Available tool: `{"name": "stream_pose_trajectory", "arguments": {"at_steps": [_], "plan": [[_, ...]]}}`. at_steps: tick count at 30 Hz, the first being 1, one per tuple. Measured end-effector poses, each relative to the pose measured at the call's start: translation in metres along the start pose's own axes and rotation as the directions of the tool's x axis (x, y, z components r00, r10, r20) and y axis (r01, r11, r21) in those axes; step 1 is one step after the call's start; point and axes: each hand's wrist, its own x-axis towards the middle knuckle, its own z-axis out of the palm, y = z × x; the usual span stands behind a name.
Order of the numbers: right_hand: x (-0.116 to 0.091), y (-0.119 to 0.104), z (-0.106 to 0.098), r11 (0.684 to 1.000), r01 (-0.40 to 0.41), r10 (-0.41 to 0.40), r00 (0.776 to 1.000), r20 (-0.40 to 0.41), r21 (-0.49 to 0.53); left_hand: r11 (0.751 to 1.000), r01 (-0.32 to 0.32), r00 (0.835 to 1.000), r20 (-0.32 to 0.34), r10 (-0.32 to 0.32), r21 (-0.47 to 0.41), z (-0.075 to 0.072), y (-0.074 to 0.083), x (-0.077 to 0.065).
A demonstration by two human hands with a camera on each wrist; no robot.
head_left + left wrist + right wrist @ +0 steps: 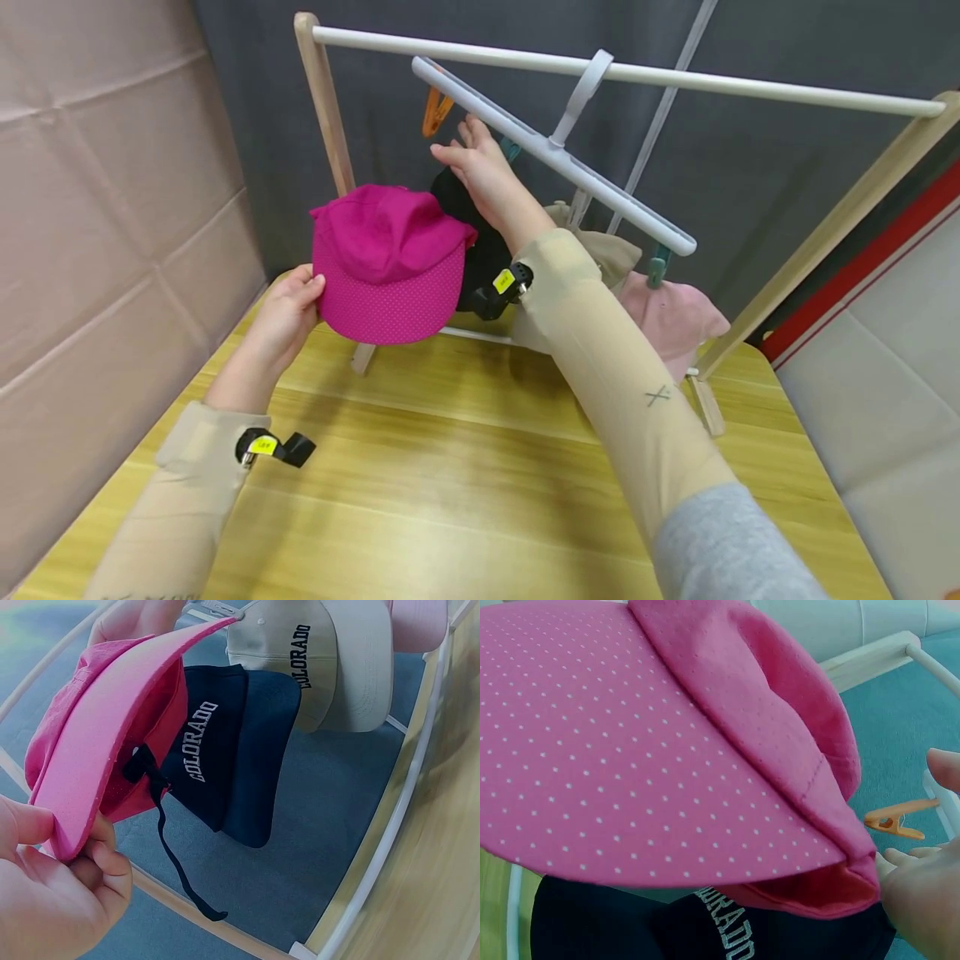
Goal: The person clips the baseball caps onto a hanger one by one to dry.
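My left hand (288, 312) pinches the brim of a magenta cap (390, 250) between thumb and fingers. White dots cover the brim, and a black strap (169, 847) dangles from the cap. My right hand (487, 175), fingers extended, is behind the magenta cap and below the raised end of a tilted white hanger (551, 154). Near its fingertips an orange clip (435, 111) hangs from that end with nothing in it. Close behind the magenta cap hangs a dark cap (225, 742) lettered COLORADO, partly hidden in the head view.
The hanger hooks over a white rail (750, 94) on a wooden-legged rack. A beige cap (322, 660) and a pale pink cap (667, 321) hang to the right, the pink one by a green clip (657, 268). Below is a wooden table (420, 467).
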Motion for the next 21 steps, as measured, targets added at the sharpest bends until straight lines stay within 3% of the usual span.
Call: {"name": "stream_pose_trajectory", "arguments": {"at_steps": [21], "plan": [[0.0107, 0.003, 0.005, 0.998, -0.012, 0.01, 0.999, 0.036, 0.068, 1.0, -0.011, 1.0, -0.001, 0.011, 0.016, -0.0018, 0.0005, -0.0046]]}}
